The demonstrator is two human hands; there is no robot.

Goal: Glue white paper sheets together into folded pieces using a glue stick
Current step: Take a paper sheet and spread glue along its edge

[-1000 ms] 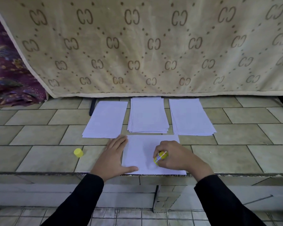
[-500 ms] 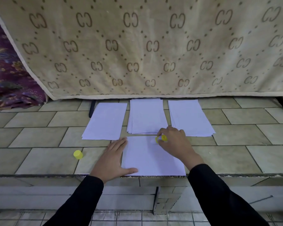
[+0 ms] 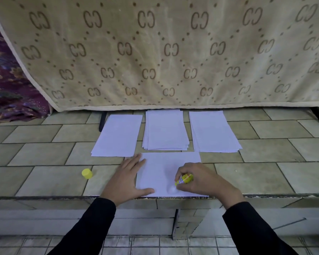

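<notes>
Both hands work at the near edge of the tiled stone worktop [image 3: 44,155]. Left hand [image 3: 126,178] lies flat, fingers spread, its thumb and fingertips pressing the left edge of a single white paper sheet [image 3: 160,168]. Right hand [image 3: 201,179] is curled round a small yellow glue stick [image 3: 185,179], pinching it with the tip tilted down, touching the sheet near its front edge. Yellow round cap [image 3: 87,173] sits apart on the tiles, left of the left hand. Beyond the sheet, three lots of white paper in a row: left pile [image 3: 118,136], middle stack [image 3: 165,130], right stack [image 3: 213,132]. Beige patterned cloth [image 3: 164,52] hangs behind. Black sleeves [image 3: 92,223] on both arms.
</notes>
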